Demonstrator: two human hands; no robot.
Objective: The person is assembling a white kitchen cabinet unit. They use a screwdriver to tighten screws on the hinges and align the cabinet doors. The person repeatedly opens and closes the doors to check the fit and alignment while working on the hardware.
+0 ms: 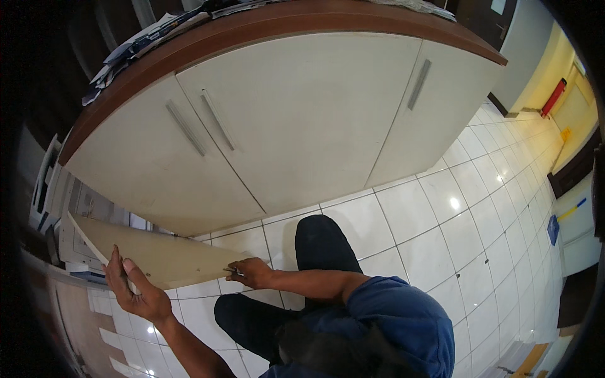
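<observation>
Here, in the head view, a person crouches before a low white cabinet (302, 101) at 12 o'clock, and a cream panel (170, 249) slants at 8 o'clock, beside the cabinet's lower left corner. The left hand (140, 295), also at 8 o'clock, is partly open at the panel's near edge, fingers extended and thumb apart; whether it grips or merely props the board cannot be told. The right hand (255, 273), at 7 o'clock, is curled closed around a slim metal piece (234, 271) at the panel's right end. The step in hand is judged to be steadying the panel while the metal piece is handled at its edge; the next move would call for firm left-hand support and fine finger control on the right. Of containers, the cabinet shows three closed doors, its contents hidden; papers (135, 47) lie on its brown top (302, 19) between 10 and 11 o'clock, and pale equipment (88, 205), its kind unclear, stands behind the panel at 9 o'clock
</observation>
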